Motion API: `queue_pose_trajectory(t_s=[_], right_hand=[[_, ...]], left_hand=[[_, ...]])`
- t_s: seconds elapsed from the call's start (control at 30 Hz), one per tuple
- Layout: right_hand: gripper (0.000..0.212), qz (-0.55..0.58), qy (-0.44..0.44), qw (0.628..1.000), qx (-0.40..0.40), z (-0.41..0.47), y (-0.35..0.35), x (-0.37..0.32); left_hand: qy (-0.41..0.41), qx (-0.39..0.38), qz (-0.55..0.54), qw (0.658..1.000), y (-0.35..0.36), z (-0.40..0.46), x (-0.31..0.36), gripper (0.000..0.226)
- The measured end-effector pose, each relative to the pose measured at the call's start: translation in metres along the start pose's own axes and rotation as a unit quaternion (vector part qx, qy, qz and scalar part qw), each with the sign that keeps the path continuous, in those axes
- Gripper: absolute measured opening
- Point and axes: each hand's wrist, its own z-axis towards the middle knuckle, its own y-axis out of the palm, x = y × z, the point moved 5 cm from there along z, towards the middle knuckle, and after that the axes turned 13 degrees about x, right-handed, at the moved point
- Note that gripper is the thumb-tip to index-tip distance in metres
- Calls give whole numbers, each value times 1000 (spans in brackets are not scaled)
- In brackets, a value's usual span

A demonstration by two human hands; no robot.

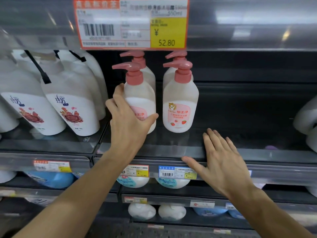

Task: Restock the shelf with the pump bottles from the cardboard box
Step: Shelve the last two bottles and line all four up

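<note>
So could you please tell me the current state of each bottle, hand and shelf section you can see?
Left hand: grip wrapped around the front left pump bottle, which stands upright on the shelf.
Right hand: open, fingers spread, holding nothing.
Front right pump bottle: upright, label forward, untouched.
Two rear pump bottles: upright behind the front pair.
Shelf right of the bottles: bare.

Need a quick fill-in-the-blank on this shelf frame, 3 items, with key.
1. The left hand wraps the front-left pump bottle, while the right hand holds ____.
2. Pink-pump bottles visible on this shelf: ____.
3. The big price tag above them reads ____.

Missing words: nothing; four; 52.80
</note>
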Motion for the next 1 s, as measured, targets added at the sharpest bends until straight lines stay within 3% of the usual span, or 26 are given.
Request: queue_pose_trajectory(t_s=[0.2, 1.0], right_hand=[[112, -17, 7, 1000, 10, -2, 5, 0], [111, -16, 10, 1000, 20, -3, 3, 1]], left_hand=[[16, -76, 62, 995, 0, -4, -7, 122], [49, -80, 61, 994, 8, 1, -12, 123]])
